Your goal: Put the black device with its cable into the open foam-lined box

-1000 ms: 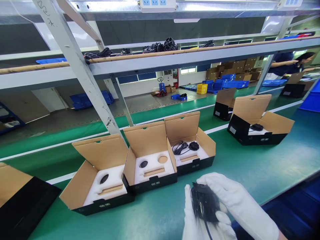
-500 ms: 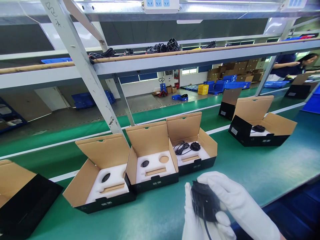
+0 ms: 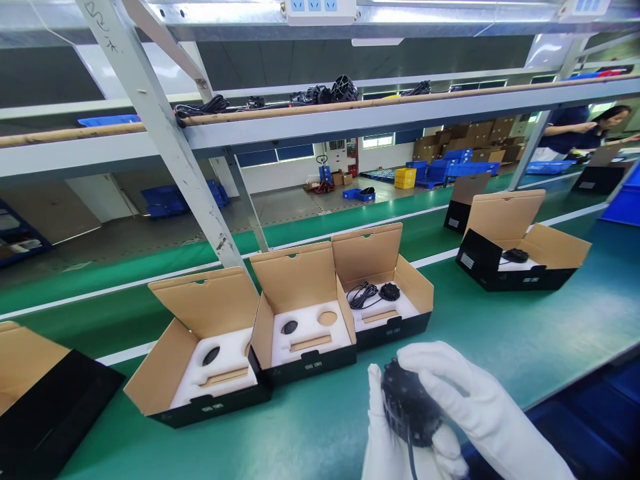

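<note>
Green conveyor belt (image 3: 500, 333) runs under both gloved hands, which clasp a round black device (image 3: 410, 403) between them: the left hand (image 3: 395, 440) cups it from below, the right hand (image 3: 470, 400) curls over its top. Just beyond stand open boxes, the middle box (image 3: 305, 320) with bare foam

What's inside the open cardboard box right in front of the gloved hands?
The open cardboard box holds a white foam insert, with a coiled black cable and a round black ribbed part on it. Anything beneath the foam is hidden.
</note>
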A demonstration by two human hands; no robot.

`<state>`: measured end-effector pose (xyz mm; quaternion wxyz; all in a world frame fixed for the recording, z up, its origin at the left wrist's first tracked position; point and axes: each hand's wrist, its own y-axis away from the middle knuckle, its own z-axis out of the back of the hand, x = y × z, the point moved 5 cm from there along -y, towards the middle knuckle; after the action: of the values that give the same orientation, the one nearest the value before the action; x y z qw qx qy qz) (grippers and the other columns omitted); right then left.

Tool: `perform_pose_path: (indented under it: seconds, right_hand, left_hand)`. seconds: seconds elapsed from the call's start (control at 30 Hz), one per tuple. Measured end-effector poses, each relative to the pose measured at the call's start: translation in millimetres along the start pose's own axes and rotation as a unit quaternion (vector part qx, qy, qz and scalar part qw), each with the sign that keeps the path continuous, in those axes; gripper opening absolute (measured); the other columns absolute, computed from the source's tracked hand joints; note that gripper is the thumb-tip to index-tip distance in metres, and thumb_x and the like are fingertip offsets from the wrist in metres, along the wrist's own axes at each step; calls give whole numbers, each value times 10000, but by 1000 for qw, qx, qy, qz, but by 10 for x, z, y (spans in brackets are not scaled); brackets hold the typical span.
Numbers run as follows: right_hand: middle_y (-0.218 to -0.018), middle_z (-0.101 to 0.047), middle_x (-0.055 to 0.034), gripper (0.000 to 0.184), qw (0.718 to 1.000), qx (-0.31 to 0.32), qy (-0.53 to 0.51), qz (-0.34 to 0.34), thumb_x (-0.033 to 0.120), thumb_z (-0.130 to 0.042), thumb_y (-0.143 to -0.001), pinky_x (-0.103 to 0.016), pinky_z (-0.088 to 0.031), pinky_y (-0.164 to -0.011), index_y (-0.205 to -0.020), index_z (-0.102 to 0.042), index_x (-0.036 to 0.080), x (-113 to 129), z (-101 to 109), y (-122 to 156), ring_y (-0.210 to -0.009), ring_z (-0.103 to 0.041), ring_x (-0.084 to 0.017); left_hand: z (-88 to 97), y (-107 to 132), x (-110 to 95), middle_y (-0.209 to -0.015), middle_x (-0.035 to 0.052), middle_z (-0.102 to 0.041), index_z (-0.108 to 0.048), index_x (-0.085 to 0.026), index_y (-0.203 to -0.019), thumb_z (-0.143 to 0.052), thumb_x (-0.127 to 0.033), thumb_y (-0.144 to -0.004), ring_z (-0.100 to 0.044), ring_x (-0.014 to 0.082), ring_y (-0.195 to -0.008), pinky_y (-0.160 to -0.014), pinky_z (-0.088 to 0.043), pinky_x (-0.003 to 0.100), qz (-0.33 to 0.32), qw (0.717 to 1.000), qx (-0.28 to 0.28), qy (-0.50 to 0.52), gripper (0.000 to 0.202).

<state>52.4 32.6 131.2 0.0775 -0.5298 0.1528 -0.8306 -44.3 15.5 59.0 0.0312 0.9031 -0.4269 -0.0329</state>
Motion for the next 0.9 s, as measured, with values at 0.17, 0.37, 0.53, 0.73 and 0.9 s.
perform_pose_path:
  seconds: [0.17,0.37,0.53,0.73,0.9]
  right_hand:
    - [-1108,-731,-47,311,1000,8,-6,-13,532,-606,-904,-259,-564,-972,-983,-780,287,-28,-15,10,-1063,-685,-202]
    - [-1107,-739,-66,392,999,-14,-9,-45,594,-598,-878,-319,-561,-996,-998,-775,266,-77,13,-15,-1069,-685,-232]
    - [-1153,-728,-70,471,996,-11,-23,-87,650,-574,-865,-356,-552,-1001,-1092,-754,279,-220,105,17,-1042,-692,-247]
    - [-1427,-562,-113,934,973,132,-157,-107,708,-764,-668,-449,-438,-1111,-1453,-471,294,-350,-97,236,-1288,-554,-325]
    - [-1414,-566,-126,939,961,149,-215,-91,735,-785,-609,-469,-421,-1106,-1391,-517,290,-326,-137,263,-1316,-526,-341]
  left_hand:
    - [23,-12,1,-587,115,-656,-698,-54,-716,-427,-805,-833,-598,142,-489,-525,-435,222,-9,998,-50,-33,807]
    - [65,-32,-38,-654,68,-652,-691,-105,-802,-698,-763,-700,-563,134,-546,-571,-452,227,-42,993,-95,-51,665]
    - [-56,201,-379,-1076,60,-670,-683,-225,-1005,-998,-387,-421,-623,239,-976,-844,-518,304,-473,806,-193,-301,683]
    - [-201,404,-318,-1068,62,-689,-670,-259,-896,-936,10,-356,-629,307,-1047,-940,-525,423,-615,627,-202,-434,659]
    - [-119,507,-369,-1111,86,-708,-660,-256,-1000,-946,-107,-411,-617,331,-1118,-1062,-451,436,-495,726,-216,-427,672]
